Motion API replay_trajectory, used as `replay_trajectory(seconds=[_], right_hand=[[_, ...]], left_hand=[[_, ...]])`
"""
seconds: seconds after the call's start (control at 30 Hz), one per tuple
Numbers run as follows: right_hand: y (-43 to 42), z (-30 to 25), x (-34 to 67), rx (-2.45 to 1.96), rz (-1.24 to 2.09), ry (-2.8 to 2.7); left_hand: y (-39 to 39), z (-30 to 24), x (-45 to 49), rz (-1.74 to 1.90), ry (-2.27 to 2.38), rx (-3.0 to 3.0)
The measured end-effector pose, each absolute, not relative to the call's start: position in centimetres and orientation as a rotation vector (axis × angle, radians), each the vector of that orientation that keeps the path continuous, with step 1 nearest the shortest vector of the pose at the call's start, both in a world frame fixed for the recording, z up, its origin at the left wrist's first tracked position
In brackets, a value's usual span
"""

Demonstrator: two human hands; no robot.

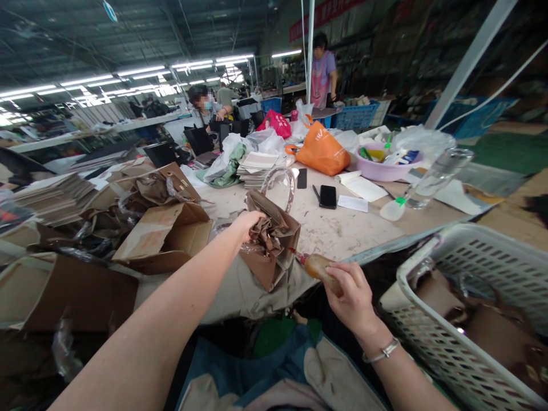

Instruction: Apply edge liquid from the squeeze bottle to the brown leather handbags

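Observation:
A brown bag (pixel 274 240) with clear plastic handles and crumpled brown paper inside lies tilted near the table's front edge. My left hand (pixel 248 221) is stretched out and closed on the bag's left rim. My right hand (pixel 349 294) grips a squeeze bottle of amber glue (pixel 317 265), its red nozzle pointing at the bag's right side.
Flattened brown bags and cardboard (pixel 162 228) pile up at the left. A white plastic crate (pixel 471 308) with more brown bags stands at the right. On the table (pixel 338 228) lie two black phones, an orange bag (pixel 321 149), a pink basin and a clear bottle. Other people work at the back.

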State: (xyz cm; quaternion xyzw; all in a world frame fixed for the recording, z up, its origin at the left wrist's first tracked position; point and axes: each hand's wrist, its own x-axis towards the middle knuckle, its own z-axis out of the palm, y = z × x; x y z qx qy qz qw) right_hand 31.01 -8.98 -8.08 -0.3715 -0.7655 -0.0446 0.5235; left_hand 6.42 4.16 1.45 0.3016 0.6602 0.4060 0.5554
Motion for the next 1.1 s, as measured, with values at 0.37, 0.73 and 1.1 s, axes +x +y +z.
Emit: replay_trajectory(seconds=[0.37,0.73,1.1], right_hand=[[-9.0,-9.3,31.0,-0.900,-0.120,-1.894],[-9.9,-12.0,29.5,-0.973,0.093,-1.883],[-7.8,-15.0,32.6,-1.165,1.074,-0.929]], left_hand=[[4.0,1.7,6.4,0.954,1.597,0.704],[3.6,2.0,6.2,0.953,1.617,0.670],[2.4,2.3,5.6,0.999,1.535,0.710]])
